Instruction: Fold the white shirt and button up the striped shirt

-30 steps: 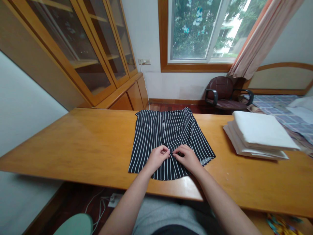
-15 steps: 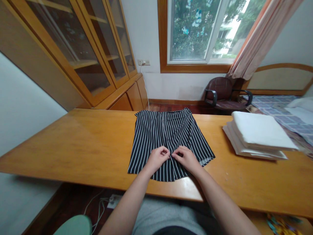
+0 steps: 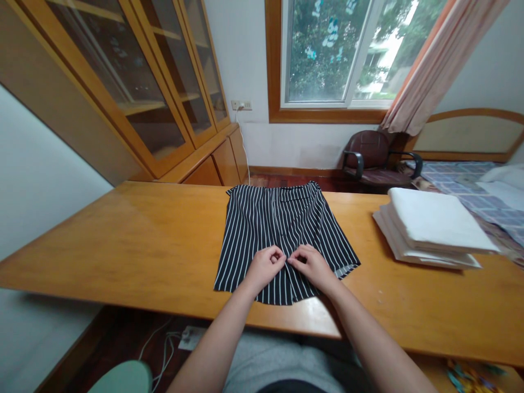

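Note:
A black garment with thin white stripes [image 3: 249, 229] lies spread flat on the wooden table in front of me. I cannot tell exactly which kind of clothing it is. A seam or opening runs down its middle, and my left hand [image 3: 268, 266] pinches the cloth there with thumb and forefinger. Just to the right, my right hand [image 3: 313, 266] makes a like pinch on the same line. The fingertips almost meet, and any small fastener between them is hidden. At the lower right, one corner of the hem is turned up and shows a pale underside.
On the right of the table [image 3: 123, 240] stands a stack of white folded sheets or packs [image 3: 438, 218]. Beyond the table are a glass-door cabinet [image 3: 159, 147], a brown armchair [image 3: 368, 153] and a bed [image 3: 454, 174]. A green stool [image 3: 123, 377] stands at the lower left.
My left fingertips have shifted very slightly to the right, nearer to my right fingertips. The garment and my right hand look almost the same.

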{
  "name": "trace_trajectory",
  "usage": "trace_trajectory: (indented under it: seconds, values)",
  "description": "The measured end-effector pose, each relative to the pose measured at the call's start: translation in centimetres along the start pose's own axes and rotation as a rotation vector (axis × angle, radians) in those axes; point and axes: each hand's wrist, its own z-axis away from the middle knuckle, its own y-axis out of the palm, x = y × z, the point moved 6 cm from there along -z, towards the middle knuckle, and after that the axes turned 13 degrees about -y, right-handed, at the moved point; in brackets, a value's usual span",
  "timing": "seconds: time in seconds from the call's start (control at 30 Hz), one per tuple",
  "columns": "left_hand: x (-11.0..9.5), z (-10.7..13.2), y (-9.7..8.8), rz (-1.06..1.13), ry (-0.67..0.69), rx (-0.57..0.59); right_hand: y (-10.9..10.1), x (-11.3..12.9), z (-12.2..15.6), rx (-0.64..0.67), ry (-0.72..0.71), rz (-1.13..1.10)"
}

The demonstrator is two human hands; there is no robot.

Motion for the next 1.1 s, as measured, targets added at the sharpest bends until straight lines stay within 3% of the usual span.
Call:
trace_trajectory:
  seconds: [0.67, 1.1]
  values:
    - [-0.26, 0.43, 0.47, -0.155, 0.099, -0.024, -0.22, -0.1, 0.0, -0.05, -0.005, -0.025]
    - [0.05, 0.23, 0.27, -0.072, 0.064, 0.016, -0.4, 0.35, -0.06, -0.06, -0.017, -0.04]
